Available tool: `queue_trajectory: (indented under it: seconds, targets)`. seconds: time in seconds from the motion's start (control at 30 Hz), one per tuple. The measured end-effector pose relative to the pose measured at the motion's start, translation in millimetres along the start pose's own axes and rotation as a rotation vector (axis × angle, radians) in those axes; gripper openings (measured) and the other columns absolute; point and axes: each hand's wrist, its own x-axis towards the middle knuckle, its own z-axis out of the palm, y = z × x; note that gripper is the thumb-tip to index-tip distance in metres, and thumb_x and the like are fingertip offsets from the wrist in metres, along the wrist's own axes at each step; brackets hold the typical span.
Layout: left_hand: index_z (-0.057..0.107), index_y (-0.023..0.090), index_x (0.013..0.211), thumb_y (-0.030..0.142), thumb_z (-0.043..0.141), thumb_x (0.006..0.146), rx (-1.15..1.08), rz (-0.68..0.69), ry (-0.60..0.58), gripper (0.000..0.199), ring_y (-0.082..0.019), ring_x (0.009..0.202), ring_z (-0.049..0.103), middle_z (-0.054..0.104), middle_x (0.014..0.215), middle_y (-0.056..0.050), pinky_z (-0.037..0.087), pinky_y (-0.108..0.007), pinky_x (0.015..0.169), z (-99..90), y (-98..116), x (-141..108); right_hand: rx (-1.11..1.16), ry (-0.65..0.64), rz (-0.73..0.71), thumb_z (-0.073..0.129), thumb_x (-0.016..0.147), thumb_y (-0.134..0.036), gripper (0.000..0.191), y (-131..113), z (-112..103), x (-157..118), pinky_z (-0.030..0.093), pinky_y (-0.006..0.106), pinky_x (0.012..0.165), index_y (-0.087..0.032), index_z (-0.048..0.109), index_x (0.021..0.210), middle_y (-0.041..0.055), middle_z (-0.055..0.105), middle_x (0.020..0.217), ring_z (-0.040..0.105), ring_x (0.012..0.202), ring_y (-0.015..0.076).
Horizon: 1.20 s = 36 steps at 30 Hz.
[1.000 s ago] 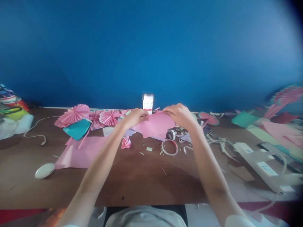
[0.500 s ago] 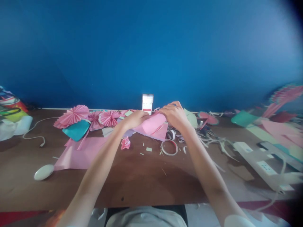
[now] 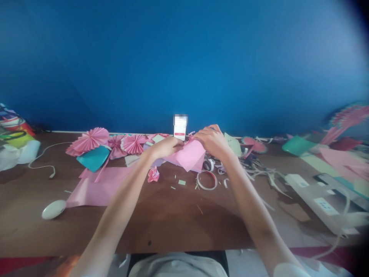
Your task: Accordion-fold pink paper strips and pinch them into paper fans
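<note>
Two hands on one pink paper sheet point(image 3: 188, 156), table point(image 3: 161, 219) centre, far side near the blue wall point(image 3: 184, 57).

Surroundings, left to right: white oval mouse point(image 3: 54, 209) at 9 o'clock of the hands, near the front edge. Flat pink paper point(image 3: 98, 188) beside it. Teal paper point(image 3: 93, 157) and pink pleated fans point(image 3: 95, 139) at 10 o'clock. Small crumpled pink piece point(image 3: 153, 174) just below the left wrist. White box point(image 3: 180, 130) at 12 o'clock, against the wall. Tape ring point(image 3: 206, 180) at 5 o'clock of the sheet, paper strips point(image 3: 259, 169) further right. White power strip point(image 3: 317, 202) at 4 o'clock, well apart. Nothing sits between the hands and the sheet.

Left hand point(image 3: 167, 146): fingers closed, pinching the sheet's upper left edge.
Right hand point(image 3: 211, 139): fingers curled shut over the upper right edge.

Sheet is lifted at the top; its free corner points down toward 6 o'clock. Long axis: cannot tell, it's folded or bunched under the hands.
</note>
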Motion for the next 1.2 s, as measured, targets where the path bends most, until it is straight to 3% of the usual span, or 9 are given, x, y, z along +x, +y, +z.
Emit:
queue_trajectory:
  seconds: [0.33, 0.57, 0.8, 0.97, 1.1, 1.2]
  targets:
    - [0.065, 0.018, 0.109, 0.024, 0.046, 0.09, 0.007, 0.017, -0.058, 0.027, -0.018, 0.087, 0.062, 0.07, 0.106, -0.008, 0.04, -0.026, 0.072, 0.3, -8, -1, -0.008, 0.005, -0.031, 0.048, 0.093, -0.014, 0.023, -1, 0, 1, 0.027, 0.036, 0.085, -0.021, 0.07, 0.09, 0.0037, 0.072, 0.085, 0.056, 0.086, 0.0205]
    - [0.064, 0.019, 0.103, 0.013, 0.048, 0.079, 0.03, -0.01, -0.06, 0.029, -0.015, 0.072, 0.059, 0.068, 0.088, -0.004, 0.037, -0.024, 0.062, -0.7, -10, -2, -0.006, 0.011, -0.015, 0.046, 0.094, -0.013, 0.025, 0, 1, 1, 0.029, 0.035, 0.085, -0.02, 0.07, 0.092, 0.0041, 0.072, 0.088, 0.057, 0.088, 0.0205]
    - [0.065, 0.018, 0.106, 0.017, 0.049, 0.082, -0.017, -0.044, -0.036, 0.029, -0.016, 0.072, 0.061, 0.068, 0.084, -0.005, 0.037, -0.024, 0.059, -1.4, -10, -4, 0.015, 0.021, -0.006, 0.047, 0.093, -0.012, 0.026, 1, -1, 1, 0.031, 0.035, 0.085, -0.02, 0.071, 0.092, 0.0048, 0.073, 0.089, 0.058, 0.089, 0.0208]
    - [0.065, 0.018, 0.109, 0.022, 0.05, 0.085, -0.026, -0.034, -0.032, 0.029, -0.016, 0.078, 0.062, 0.07, 0.094, -0.006, 0.038, -0.024, 0.063, -2.3, -6, -4, -0.003, 0.038, -0.003, 0.048, 0.093, -0.014, 0.024, 0, -1, 1, 0.029, 0.037, 0.088, -0.021, 0.071, 0.089, 0.0046, 0.073, 0.086, 0.058, 0.087, 0.0209]
    - [0.066, 0.017, 0.105, 0.037, 0.046, 0.092, 0.042, -0.048, 0.0, 0.031, -0.018, 0.083, 0.061, 0.07, 0.101, -0.007, 0.038, -0.027, 0.068, -1.3, -2, -2, -0.01, 0.034, -0.014, 0.048, 0.093, -0.015, 0.023, -2, -1, 1, 0.029, 0.037, 0.09, -0.021, 0.07, 0.087, 0.0036, 0.072, 0.083, 0.058, 0.085, 0.0203]
    - [0.067, 0.016, 0.096, 0.032, 0.04, 0.095, 0.103, -0.003, 0.023, 0.031, -0.018, 0.079, 0.06, 0.07, 0.095, -0.008, 0.037, -0.029, 0.068, 1.0, 1, 1, 0.002, 0.038, -0.013, 0.046, 0.094, -0.014, 0.025, -2, 0, 1, 0.028, 0.038, 0.095, -0.021, 0.069, 0.086, 0.0032, 0.072, 0.083, 0.058, 0.086, 0.02]
